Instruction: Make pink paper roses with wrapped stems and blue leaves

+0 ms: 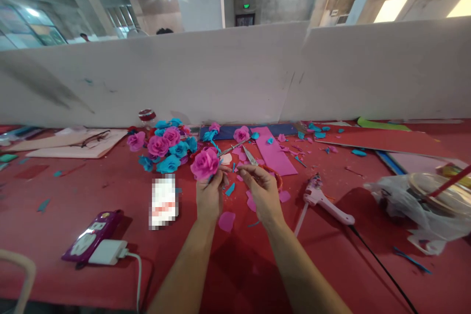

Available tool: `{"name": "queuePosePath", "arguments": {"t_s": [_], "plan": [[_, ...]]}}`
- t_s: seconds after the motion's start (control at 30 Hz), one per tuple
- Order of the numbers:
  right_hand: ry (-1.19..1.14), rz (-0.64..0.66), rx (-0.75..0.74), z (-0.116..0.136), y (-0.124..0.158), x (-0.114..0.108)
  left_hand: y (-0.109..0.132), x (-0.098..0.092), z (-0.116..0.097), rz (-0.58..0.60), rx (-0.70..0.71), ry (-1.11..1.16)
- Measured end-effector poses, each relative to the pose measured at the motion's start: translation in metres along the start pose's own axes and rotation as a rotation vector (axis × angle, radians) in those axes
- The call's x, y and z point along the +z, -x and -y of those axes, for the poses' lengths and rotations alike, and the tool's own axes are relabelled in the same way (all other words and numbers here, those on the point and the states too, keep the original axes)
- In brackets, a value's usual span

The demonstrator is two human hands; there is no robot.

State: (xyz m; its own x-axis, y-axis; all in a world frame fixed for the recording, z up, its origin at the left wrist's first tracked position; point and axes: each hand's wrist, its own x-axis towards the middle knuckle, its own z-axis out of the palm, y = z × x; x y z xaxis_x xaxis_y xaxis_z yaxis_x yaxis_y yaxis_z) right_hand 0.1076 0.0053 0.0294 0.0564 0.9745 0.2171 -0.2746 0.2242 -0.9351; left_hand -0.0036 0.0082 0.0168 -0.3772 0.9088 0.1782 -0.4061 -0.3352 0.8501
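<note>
My left hand (pixel 210 195) is closed round the base of a pink paper rose (pixel 205 163), whose bloom faces up and to the left. Just to the right, my right hand (pixel 262 185) has its thumb and fingertips pinched together near the left fingers. What sits in that pinch, if anything, is too small to make out. Scissors (pixel 249 155) lie behind the right hand, their orange handle partly covered by it. Loose pink petals (pixel 227 222) and blue paper scraps (pixel 230 189) are scattered about both hands.
Finished pink and blue paper roses (pixel 170 163) cluster at left. A glue gun (pixel 326 203) lies right, its cord running forward. A phone (pixel 91 235) with a white charger is front left; a plastic bag with a bowl (pixel 437 196) stands far right. A white partition (pixel 206 78) closes the back.
</note>
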Motion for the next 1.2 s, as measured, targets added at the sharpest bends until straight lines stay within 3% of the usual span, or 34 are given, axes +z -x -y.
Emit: {"name": "queuePosePath", "arguments": {"t_s": [0.13,0.3,0.47,0.73,1.2], "plan": [[0.035,0.020,-0.045,-0.001,0.001,0.000,0.000,0.000,-0.011,0.102,-0.218,0.215],[0.155,0.011,-0.100,-0.001,0.003,0.001,0.001,-0.004,-0.010,0.161,-0.417,0.298],[0.249,-0.015,-0.163,0.004,0.005,0.005,0.005,-0.003,-0.005,0.258,-0.491,0.366],[-0.170,0.010,0.131,0.002,0.003,0.009,0.007,-0.003,-0.004,0.277,-0.577,0.427],[-0.325,0.025,0.219,0.001,0.007,0.016,0.011,-0.002,0.004,0.310,-0.581,0.445]]}}
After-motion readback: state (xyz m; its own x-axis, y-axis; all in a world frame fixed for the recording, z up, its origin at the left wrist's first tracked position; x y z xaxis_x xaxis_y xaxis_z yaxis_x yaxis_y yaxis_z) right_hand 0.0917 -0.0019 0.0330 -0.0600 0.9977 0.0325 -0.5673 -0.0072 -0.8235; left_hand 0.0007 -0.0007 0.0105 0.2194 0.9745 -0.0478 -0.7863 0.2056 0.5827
